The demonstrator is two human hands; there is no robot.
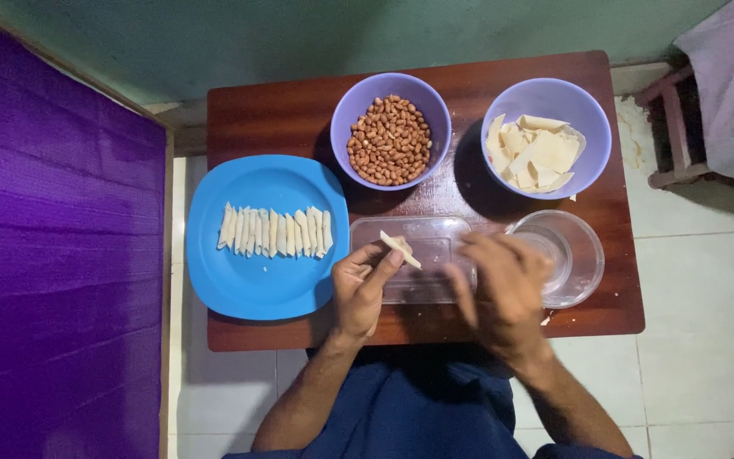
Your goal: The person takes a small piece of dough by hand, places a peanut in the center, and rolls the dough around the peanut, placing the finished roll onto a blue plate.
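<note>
Left hand (360,285) pinching one pastry piece (400,249); right hand (503,289) blurred, grip unclear. Two purple bowls (349,110), one blue plate (239,285), two clear dishes (584,255).

1. The small wooden table (299,115) was crowded; bare surface remained only along its far edge and near corners.
2. The blue plate (239,280) blocked the left side.
3. The peanut bowl (354,106) and wrapper bowl (592,127) closed the rear, with a narrow gap between them.
4. The clear tray (443,234) and glass bowl (584,255) filled the front centre and right.
5. A purple panel (53,255) bounded the left approach.
</note>
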